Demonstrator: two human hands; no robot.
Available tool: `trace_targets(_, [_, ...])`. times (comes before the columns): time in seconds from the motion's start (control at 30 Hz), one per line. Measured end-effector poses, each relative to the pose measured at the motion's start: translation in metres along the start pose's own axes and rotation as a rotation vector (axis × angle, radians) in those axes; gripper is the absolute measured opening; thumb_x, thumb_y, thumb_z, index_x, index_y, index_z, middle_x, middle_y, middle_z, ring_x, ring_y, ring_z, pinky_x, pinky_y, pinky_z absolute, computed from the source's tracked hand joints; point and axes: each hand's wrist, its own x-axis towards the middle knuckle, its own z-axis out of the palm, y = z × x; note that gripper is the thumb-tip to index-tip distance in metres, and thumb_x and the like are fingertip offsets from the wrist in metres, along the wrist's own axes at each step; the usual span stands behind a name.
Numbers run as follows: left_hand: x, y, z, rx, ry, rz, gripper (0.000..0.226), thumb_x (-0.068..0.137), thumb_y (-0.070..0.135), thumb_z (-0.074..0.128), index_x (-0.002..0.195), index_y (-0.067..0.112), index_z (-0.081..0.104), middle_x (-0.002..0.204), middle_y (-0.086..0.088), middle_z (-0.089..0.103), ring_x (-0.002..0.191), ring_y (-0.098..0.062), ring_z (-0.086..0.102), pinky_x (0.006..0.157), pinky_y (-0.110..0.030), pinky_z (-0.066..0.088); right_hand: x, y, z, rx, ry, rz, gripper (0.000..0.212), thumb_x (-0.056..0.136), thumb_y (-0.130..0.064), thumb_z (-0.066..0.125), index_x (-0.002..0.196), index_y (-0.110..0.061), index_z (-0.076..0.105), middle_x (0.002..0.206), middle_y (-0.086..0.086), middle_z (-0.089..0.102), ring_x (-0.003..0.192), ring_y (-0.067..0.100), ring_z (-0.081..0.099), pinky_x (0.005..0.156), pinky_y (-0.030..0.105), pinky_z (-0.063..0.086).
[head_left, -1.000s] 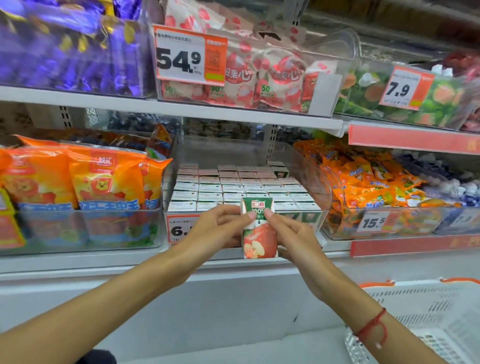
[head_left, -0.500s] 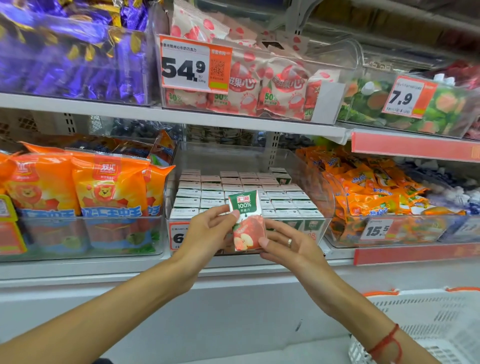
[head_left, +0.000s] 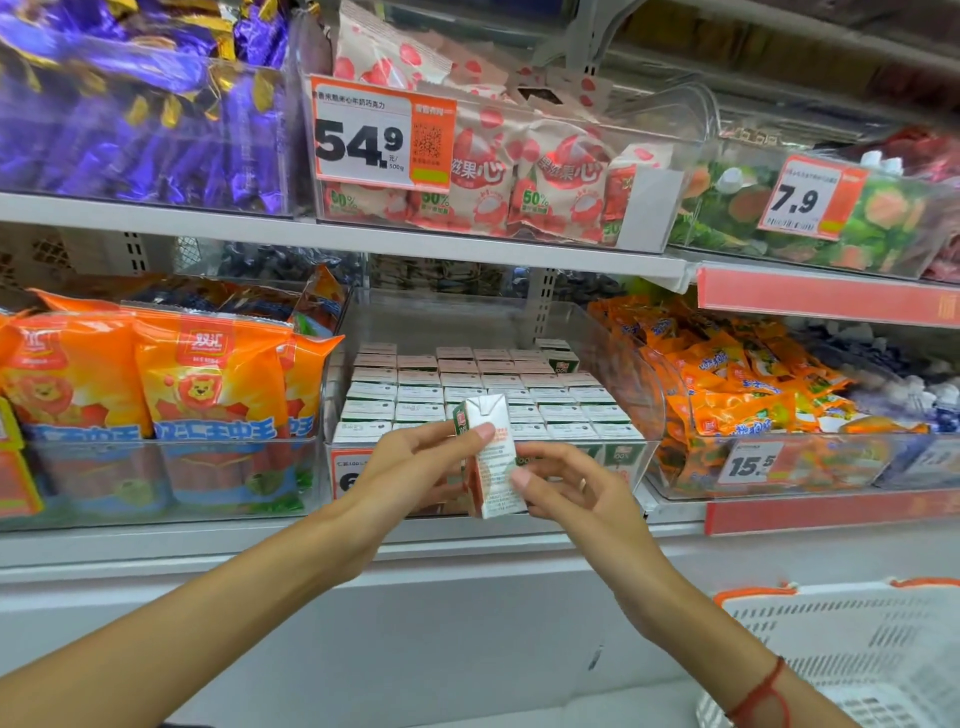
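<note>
A small juice carton (head_left: 491, 462) is held up in front of the middle shelf, turned so its white printed side faces me. My left hand (head_left: 415, 467) pinches it near the top between thumb and fingers. My right hand (head_left: 569, 488) touches its lower right edge with fingertips, the fingers loosely spread. Behind it a clear bin (head_left: 636, 374) holds several rows of the same cartons (head_left: 441, 384).
Orange snack bags (head_left: 208, 379) fill the bin to the left, small orange packets (head_left: 727, 379) the bin to the right. Price tags 54.9 (head_left: 382, 137), 7.9 (head_left: 808, 197) and 15.5 (head_left: 750, 462) hang on bins. A white basket (head_left: 857, 649) with orange rim sits low right.
The carton has been rotated in my hands from its apple picture front to its white text side. The right hand's fingers have loosened and spread.
</note>
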Motion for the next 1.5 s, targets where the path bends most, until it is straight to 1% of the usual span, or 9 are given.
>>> trace_targets(0.33, [0.000,0.003,0.002,0.003,-0.061,-0.003,0.036,0.091,0.040,0.060,0.120,0.020,0.066,0.103,0.003,0.076,0.099,-0.012,0.071,0.085,-0.024,0.056,0.000,-0.006,0.000,0.169,-0.196,0.242,0.043,0.078,-0.041,0.066,0.116,-0.022,0.068,0.116,-0.006,0.071,0.110,0.007,0.064,0.096,0.030,0.051])
trace_targets(0.53, [-0.001,0.001,0.002,-0.014,-0.007,0.048,0.036,0.088,0.039,0.064,0.119,0.022,0.067,0.103,0.003,0.076,0.097,-0.012,0.071,0.082,-0.024,0.057,-0.003,-0.004,0.005,0.028,-0.090,0.125,0.036,0.077,-0.049,0.065,0.108,-0.033,0.067,0.104,-0.015,0.073,0.100,-0.001,0.066,0.086,0.017,0.053])
trace_targets(0.67, [0.001,-0.007,0.006,0.018,0.160,0.136,0.019,0.078,0.031,0.077,0.095,0.025,0.071,0.083,0.010,0.077,0.078,-0.004,0.073,0.059,-0.014,0.054,-0.002,0.002,0.012,-0.222,0.082,0.020,0.029,0.086,-0.035,0.070,0.113,-0.033,0.062,0.102,-0.014,0.069,0.091,-0.005,0.062,0.076,0.007,0.047])
trace_targets(0.83, [0.004,-0.012,0.004,-0.002,0.144,0.143,0.016,0.079,0.024,0.078,0.075,0.033,0.065,0.075,0.014,0.075,0.073,-0.003,0.072,0.054,-0.012,0.051,0.001,0.001,0.012,-0.224,0.155,-0.018,0.034,0.072,-0.034,0.082,0.099,-0.032,0.062,0.089,-0.015,0.067,0.079,-0.006,0.062,0.065,0.008,0.048])
trace_targets(0.93, [0.004,-0.008,-0.001,-0.072,0.072,0.063,0.011,0.082,0.026,0.075,0.091,0.028,0.067,0.085,0.006,0.077,0.080,-0.010,0.074,0.058,-0.014,0.054,0.006,-0.004,0.003,-0.050,0.017,0.167,0.040,0.071,-0.049,0.071,0.105,-0.030,0.067,0.098,-0.009,0.073,0.096,0.004,0.066,0.082,0.017,0.052])
trace_targets(1.07, [0.004,-0.002,-0.004,-0.097,0.014,-0.030,0.030,0.086,0.030,0.070,0.115,0.022,0.066,0.098,0.001,0.077,0.090,-0.011,0.073,0.065,-0.017,0.056,0.007,-0.007,-0.003,0.137,-0.147,0.276,0.029,0.093,-0.031,0.058,0.120,-0.021,0.066,0.108,-0.002,0.074,0.107,0.010,0.066,0.094,0.028,0.052])
trace_targets(1.17, [0.003,-0.003,-0.004,-0.085,0.016,-0.025,0.028,0.089,0.027,0.067,0.117,0.022,0.065,0.101,0.002,0.076,0.093,-0.010,0.072,0.070,-0.018,0.058,0.006,-0.007,-0.002,0.166,-0.083,0.219,0.030,0.089,-0.024,0.065,0.119,-0.019,0.066,0.103,-0.003,0.075,0.100,0.009,0.069,0.088,0.021,0.054])
trace_targets(1.3, [0.001,-0.003,-0.001,-0.077,0.053,0.021,0.008,0.094,0.031,0.061,0.090,0.031,0.069,0.081,0.012,0.076,0.079,-0.005,0.073,0.057,-0.014,0.053,0.003,-0.005,0.003,-0.094,0.134,-0.013,0.036,0.073,-0.019,0.083,0.104,-0.028,0.067,0.083,-0.016,0.073,0.080,-0.005,0.066,0.066,0.008,0.049])
trace_targets(1.5, [-0.002,-0.003,0.007,-0.042,0.018,0.066,0.010,0.083,0.037,0.072,0.092,0.034,0.066,0.084,0.012,0.076,0.080,-0.006,0.073,0.058,-0.012,0.053,-0.005,0.007,0.017,-0.456,0.252,-0.258,0.049,0.068,-0.025,0.086,0.107,-0.031,0.057,0.095,-0.018,0.065,0.089,-0.001,0.060,0.074,0.014,0.048])
